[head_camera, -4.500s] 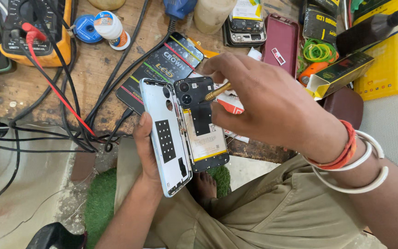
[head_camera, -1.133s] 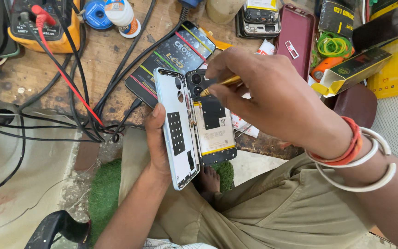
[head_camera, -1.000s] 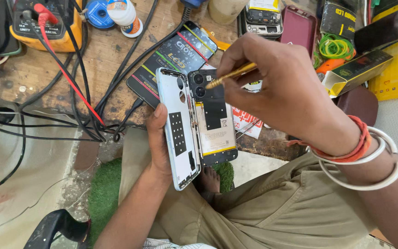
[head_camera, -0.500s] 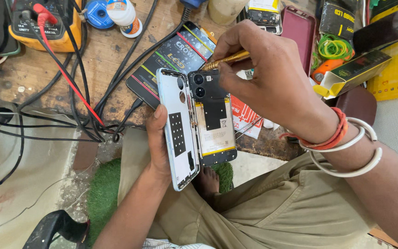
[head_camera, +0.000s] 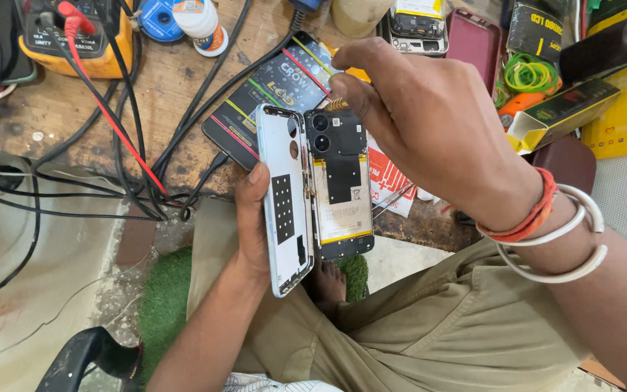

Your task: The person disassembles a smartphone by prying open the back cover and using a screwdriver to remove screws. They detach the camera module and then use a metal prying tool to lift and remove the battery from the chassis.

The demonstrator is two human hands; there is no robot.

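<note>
Right hand (head_camera: 429,123) now lower, over cluttered wooden bench (head_camera: 168,94).

Two bare hands: the left hand (head_camera: 254,225) at centre frame, the right hand (head_camera: 429,123) upper right of centre. One opened black smartphone body (head_camera: 339,185) and one pale detached back cover (head_camera: 284,199), side by side mid-frame. One brass-coloured tool tip (head_camera: 338,104). Two round camera lenses (head_camera: 320,132) on the phone. Three bangles at the right wrist: one orange-red band (head_camera: 527,218) and two white rings (head_camera: 575,239). One yellow-cased multimeter (head_camera: 74,36) (upper left), one white glue bottle (head_camera: 201,22), one maroon phone case (head_camera: 473,43).
</note>
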